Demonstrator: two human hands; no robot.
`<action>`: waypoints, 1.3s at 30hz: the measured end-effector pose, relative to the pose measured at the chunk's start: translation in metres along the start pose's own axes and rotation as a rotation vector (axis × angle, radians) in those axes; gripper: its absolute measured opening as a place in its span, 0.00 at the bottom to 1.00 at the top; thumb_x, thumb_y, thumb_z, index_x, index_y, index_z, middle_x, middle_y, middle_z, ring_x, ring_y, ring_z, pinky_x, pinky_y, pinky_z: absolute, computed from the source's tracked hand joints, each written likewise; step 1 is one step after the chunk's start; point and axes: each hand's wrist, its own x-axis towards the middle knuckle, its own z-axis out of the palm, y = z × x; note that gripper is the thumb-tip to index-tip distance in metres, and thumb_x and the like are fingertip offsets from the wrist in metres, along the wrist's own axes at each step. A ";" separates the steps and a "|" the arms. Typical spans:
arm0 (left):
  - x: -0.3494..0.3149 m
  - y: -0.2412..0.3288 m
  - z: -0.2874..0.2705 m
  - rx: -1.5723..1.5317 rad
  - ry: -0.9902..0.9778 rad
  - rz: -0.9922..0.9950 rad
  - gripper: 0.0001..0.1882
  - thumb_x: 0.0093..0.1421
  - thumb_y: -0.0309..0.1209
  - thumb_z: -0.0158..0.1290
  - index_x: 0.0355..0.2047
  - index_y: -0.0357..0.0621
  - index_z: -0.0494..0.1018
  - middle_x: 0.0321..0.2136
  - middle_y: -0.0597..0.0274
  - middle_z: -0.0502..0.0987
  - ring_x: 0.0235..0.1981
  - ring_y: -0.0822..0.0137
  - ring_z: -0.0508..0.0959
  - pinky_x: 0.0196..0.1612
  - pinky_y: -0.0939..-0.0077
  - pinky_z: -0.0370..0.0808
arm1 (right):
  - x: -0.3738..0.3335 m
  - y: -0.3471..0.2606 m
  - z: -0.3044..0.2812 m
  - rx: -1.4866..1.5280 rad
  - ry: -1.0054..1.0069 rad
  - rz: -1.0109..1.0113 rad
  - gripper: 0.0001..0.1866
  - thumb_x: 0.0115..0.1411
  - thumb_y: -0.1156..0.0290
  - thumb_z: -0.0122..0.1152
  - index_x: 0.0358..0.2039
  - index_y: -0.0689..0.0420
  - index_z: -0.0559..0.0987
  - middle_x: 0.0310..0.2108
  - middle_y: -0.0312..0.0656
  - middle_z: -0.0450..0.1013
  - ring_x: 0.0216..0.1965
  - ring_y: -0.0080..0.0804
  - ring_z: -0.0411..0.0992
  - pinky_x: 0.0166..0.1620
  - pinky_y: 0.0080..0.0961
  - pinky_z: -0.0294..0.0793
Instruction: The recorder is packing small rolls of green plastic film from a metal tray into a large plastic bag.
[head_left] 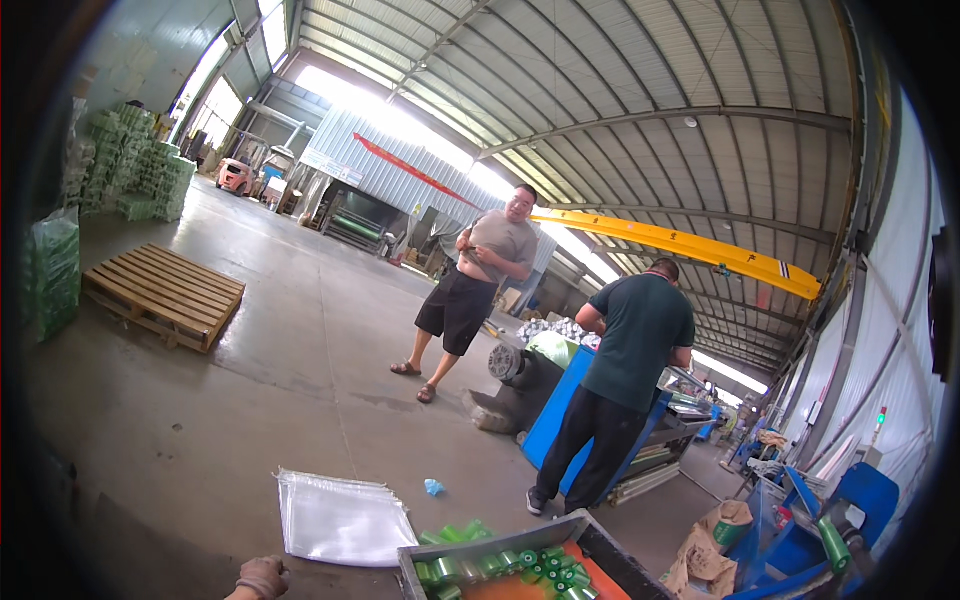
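Observation:
My left hand shows at the lower edge, its fingers curled into a loose fist with nothing seen in them. Nearest to it, a stack of clear plastic bags or sheets lies on the floor, apart from the hand. To the right of that stands a dark-rimmed tray with an orange bottom. Several small green rolls of what looks like film or tape lie in it, some piled along its far side. My right hand is out of the picture.
A person in dark green works at a blue machine; another person stands farther back. A wooden pallet and stacked green goods are on the left. Paper sacks and blue equipment stand at lower right.

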 end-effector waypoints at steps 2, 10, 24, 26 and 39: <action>0.001 -0.009 0.006 -0.006 0.084 0.040 0.08 0.53 0.30 0.48 0.31 0.43 0.74 0.29 0.51 0.77 0.32 0.53 0.76 0.36 0.64 0.72 | 0.007 0.011 0.006 -0.035 -0.023 -0.018 0.16 0.56 0.59 0.47 0.31 0.56 0.78 0.30 0.42 0.76 0.30 0.38 0.74 0.35 0.32 0.72; 0.019 -0.019 0.001 0.157 -0.043 -0.129 0.12 0.52 0.37 0.47 0.33 0.46 0.72 0.36 0.51 0.74 0.39 0.53 0.74 0.44 0.62 0.70 | 0.050 0.036 0.023 -0.845 -0.220 -0.336 0.15 0.56 0.59 0.45 0.34 0.51 0.78 0.38 0.48 0.74 0.39 0.45 0.73 0.39 0.35 0.72; 0.021 -0.026 -0.006 0.095 -0.003 -0.173 0.12 0.52 0.39 0.48 0.31 0.48 0.75 0.34 0.50 0.76 0.40 0.54 0.75 0.45 0.62 0.70 | 0.060 0.181 -0.038 0.115 0.205 -0.032 0.04 0.52 0.69 0.51 0.24 0.55 0.72 0.17 0.37 0.68 0.13 0.31 0.67 0.17 0.29 0.70; 0.016 -0.035 -0.007 0.111 0.008 -0.154 0.13 0.52 0.39 0.48 0.33 0.48 0.76 0.34 0.50 0.76 0.40 0.54 0.74 0.46 0.63 0.70 | 0.074 0.190 -0.027 0.055 0.218 -0.100 0.05 0.53 0.69 0.51 0.25 0.55 0.72 0.18 0.38 0.69 0.14 0.32 0.68 0.18 0.30 0.70; -0.059 -0.159 -0.044 0.250 0.056 -0.492 0.15 0.50 0.36 0.48 0.36 0.44 0.75 0.37 0.51 0.76 0.42 0.55 0.75 0.46 0.66 0.70 | 0.016 0.017 0.053 0.510 -0.224 0.245 0.06 0.53 0.69 0.50 0.23 0.55 0.72 0.16 0.37 0.68 0.13 0.28 0.67 0.16 0.27 0.68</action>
